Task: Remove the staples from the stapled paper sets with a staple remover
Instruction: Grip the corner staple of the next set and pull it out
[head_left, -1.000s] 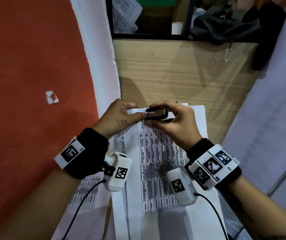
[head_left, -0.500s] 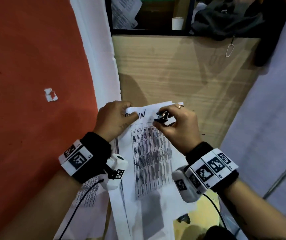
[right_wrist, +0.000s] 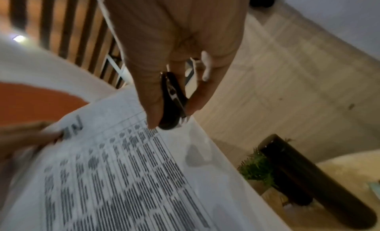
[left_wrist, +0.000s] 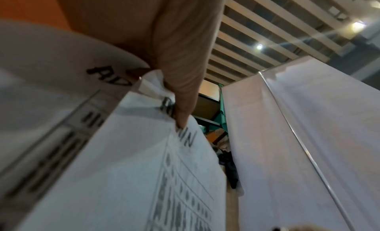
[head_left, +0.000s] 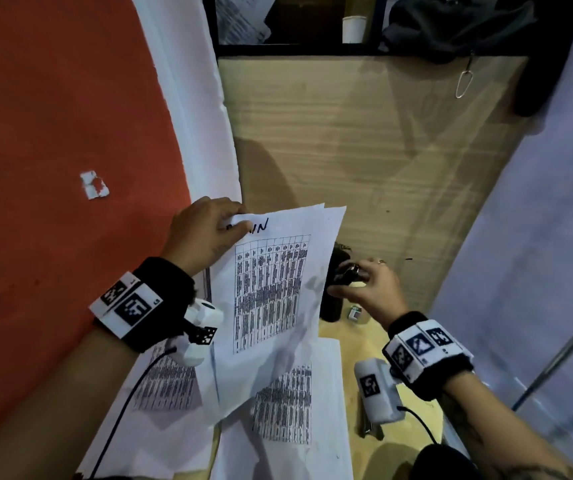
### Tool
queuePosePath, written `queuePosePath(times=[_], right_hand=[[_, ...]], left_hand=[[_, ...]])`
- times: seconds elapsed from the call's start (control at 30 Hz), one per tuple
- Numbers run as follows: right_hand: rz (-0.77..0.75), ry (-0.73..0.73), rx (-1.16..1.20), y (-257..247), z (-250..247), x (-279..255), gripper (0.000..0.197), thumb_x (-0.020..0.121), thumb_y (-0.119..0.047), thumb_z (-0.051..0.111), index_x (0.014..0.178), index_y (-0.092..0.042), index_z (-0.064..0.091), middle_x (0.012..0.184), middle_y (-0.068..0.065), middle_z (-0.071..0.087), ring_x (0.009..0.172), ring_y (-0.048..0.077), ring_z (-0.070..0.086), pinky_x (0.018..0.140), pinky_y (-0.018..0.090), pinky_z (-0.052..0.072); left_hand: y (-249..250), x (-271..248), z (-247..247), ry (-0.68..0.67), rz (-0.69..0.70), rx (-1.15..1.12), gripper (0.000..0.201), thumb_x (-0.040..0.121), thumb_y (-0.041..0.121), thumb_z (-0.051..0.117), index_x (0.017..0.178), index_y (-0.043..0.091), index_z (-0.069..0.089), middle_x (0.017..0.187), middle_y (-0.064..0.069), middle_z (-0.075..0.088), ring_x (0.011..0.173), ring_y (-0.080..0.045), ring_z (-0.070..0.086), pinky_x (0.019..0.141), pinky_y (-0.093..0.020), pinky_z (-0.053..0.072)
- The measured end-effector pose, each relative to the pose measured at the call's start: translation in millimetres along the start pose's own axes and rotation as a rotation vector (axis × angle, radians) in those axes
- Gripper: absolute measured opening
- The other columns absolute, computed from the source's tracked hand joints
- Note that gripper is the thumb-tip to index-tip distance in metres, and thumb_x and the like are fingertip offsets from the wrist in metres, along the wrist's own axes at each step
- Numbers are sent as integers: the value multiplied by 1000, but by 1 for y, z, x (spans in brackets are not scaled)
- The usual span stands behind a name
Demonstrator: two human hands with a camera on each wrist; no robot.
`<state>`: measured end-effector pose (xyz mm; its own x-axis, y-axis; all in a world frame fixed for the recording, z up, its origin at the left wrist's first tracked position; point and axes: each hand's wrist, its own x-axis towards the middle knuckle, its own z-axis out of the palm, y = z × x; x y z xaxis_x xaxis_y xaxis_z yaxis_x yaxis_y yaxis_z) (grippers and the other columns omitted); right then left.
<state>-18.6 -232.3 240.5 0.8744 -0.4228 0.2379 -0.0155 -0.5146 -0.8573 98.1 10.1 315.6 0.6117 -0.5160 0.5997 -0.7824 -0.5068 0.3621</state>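
My left hand [head_left: 205,230] pinches the top left corner of a printed paper set [head_left: 274,289] and holds it up off the table. In the left wrist view the thumb [left_wrist: 180,94] presses on the corner of the paper set [left_wrist: 127,177], whose sheets fan apart there. My right hand [head_left: 361,285] is to the right of the paper's edge and grips a black staple remover [head_left: 345,275] between thumb and fingers. The right wrist view shows the staple remover [right_wrist: 172,101] just above the right edge of the paper set [right_wrist: 123,177]. No staple is visible.
More printed sheets [head_left: 285,403] lie on the wooden table [head_left: 364,140] under the lifted set. A dark cylinder [right_wrist: 312,179] with a small green plant [right_wrist: 257,167] beside it stands right of the papers. A small box [head_left: 355,311] and a metal tool [head_left: 368,427] lie near my right wrist.
My right hand has pulled the staple remover away from the top edge, right and toward me. The left hand has lifted the paper set, and its sheets now fan apart.
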Motion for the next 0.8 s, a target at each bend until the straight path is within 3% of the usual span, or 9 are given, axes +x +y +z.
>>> queuePosePath(times=[0.1, 0.2, 0.27, 0.37, 0.43, 0.53, 0.6, 0.7, 0.8], right_hand=[[72, -150, 329, -5, -2, 4, 32, 62, -4, 82, 89, -17, 72, 115, 10, 57, 88, 18, 63, 66, 25, 54], [138, -336, 433, -10, -5, 2, 31, 71, 6, 71, 94, -13, 68, 87, 2, 68, 74, 10, 62, 57, 13, 47], [157, -343, 483, -9, -5, 3, 30, 71, 5, 70, 93, -15, 68, 81, -1, 70, 70, 9, 64, 56, 12, 47], [177, -305, 515, -5, -9, 5, 29, 69, 2, 71, 92, -16, 68, 81, -3, 72, 70, 8, 66, 57, 15, 47], [200, -263, 546, -3, -11, 6, 28, 68, -2, 72, 90, -19, 68, 78, -7, 72, 69, 5, 67, 56, 14, 46], [250, -198, 653, 0, -9, 8, 23, 71, -2, 68, 88, -17, 66, 68, -10, 70, 62, 0, 65, 49, 11, 43], [304, -186, 745, -3, -1, 7, 17, 79, 3, 62, 85, -13, 64, 63, -6, 69, 57, 1, 64, 45, 10, 43], [363, -192, 789, -2, 15, 2, 15, 84, 5, 58, 82, -9, 63, 58, -3, 68, 51, 3, 62, 43, 10, 44], [359, -235, 603, 16, 28, -3, 16, 82, 0, 63, 80, -16, 63, 59, -8, 67, 51, 0, 59, 48, 13, 41]], left_hand=[[-4, 5, -8, -168, -58, -277, 40, 71, 60, 55, 83, 25, 70, 86, -2, 71, 84, -15, 65, 79, -34, 49], [-5, 7, -11, -285, -94, -458, 33, 67, 51, 66, 83, 23, 71, 87, -2, 72, 82, -8, 64, 77, -22, 48], [-11, 9, -10, -300, -129, -523, 27, 64, 46, 74, 83, 27, 73, 84, 2, 71, 79, -5, 63, 76, -16, 48], [-26, 5, -9, -60, -200, -548, 49, 57, 39, 86, 102, 34, 67, 82, 6, 61, 74, -3, 55, 68, -9, 45], [-36, -15, 4, 120, -334, -680, 67, 61, 22, 83, 121, 18, 53, 90, 6, 55, 81, -5, 55, 67, -7, 46], [-46, -61, 43, 82, -521, -872, 87, 44, 41, 91, 116, 10, 53, 107, -5, 66, 92, -12, 65, 77, -21, 53], [-50, -85, 72, 51, -626, -863, 81, 50, 37, 90, 117, 6, 56, 113, -12, 68, 98, -18, 68, 81, -31, 55], [-57, -103, 99, 180, -686, -774, 77, 53, 43, 89, 114, 5, 62, 112, -10, 69, 104, -25, 66, 93, -41, 51], [-79, -112, 101, 252, -703, -679, 48, 71, 8, 80, 114, -2, 61, 110, -8, 64, 88, -7, 66, 83, -21, 51]])
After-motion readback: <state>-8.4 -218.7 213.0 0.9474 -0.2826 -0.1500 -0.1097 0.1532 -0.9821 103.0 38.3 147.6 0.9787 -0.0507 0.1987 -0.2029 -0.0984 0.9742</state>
